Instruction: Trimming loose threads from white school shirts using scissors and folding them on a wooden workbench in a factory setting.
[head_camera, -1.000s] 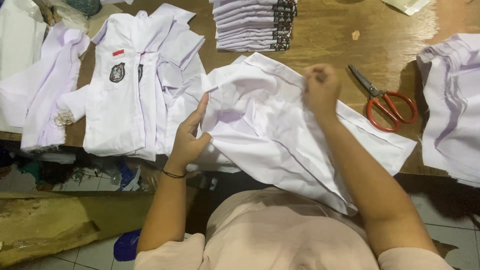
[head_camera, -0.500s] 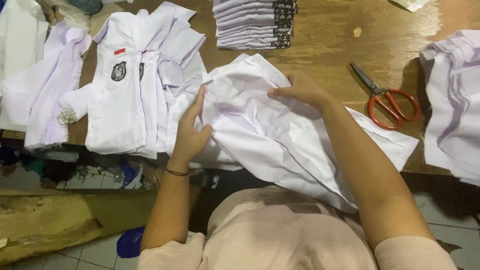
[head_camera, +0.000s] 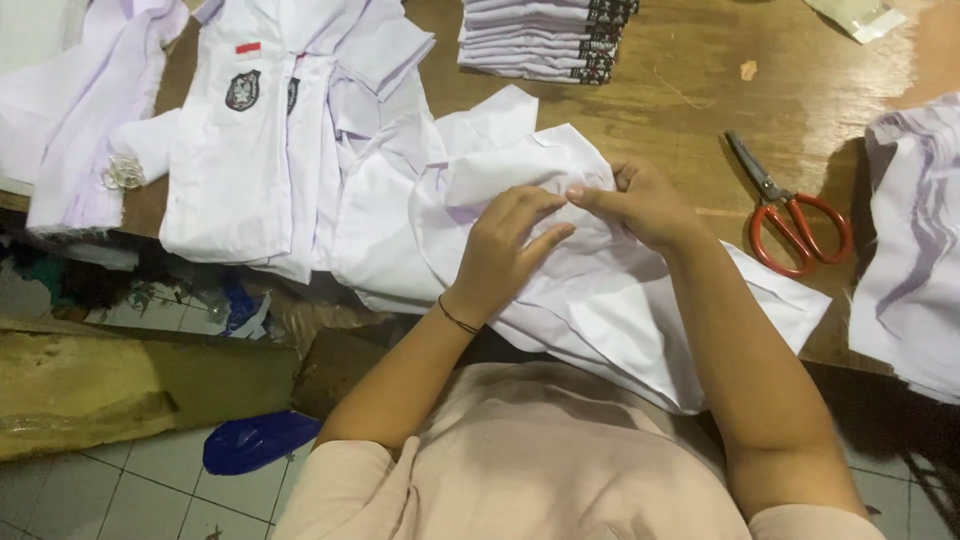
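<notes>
Both hands have come together at the middle of the white shirt (head_camera: 600, 290) that lies crumpled on the wooden bench (head_camera: 690, 90) — half a second ago the left hand was flat at the garment's left edge and the right lay spread over its upper fold, and now they meet almost fingertip to fingertip. The left hand (head_camera: 505, 245), a thin dark band at its wrist, rests on the cloth with fingers half curled and pressing a fold down, not clamped around anything; the right hand (head_camera: 640, 200) has its grip closed, thumb and forefinger pinching a small ridge of the white fabric near the top of the bundle. The shift from smoothing to pinching suggests that the work has narrowed to one small spot of the shirt — a seam, an edge or a stray thread, though the spot itself is too small to make out. The shirt hangs partly over the near edge of the bench toward the person's lap. The red-handled scissors (head_camera: 790, 215) lie untouched on the bench just right of the right hand. To the left lies a white shirt with a chest badge (head_camera: 240, 130) spread open, a stack of folded shirts (head_camera: 545, 40) sits at the far edge, and more white cloth (head_camera: 915, 260) is heaped at the right.
</notes>
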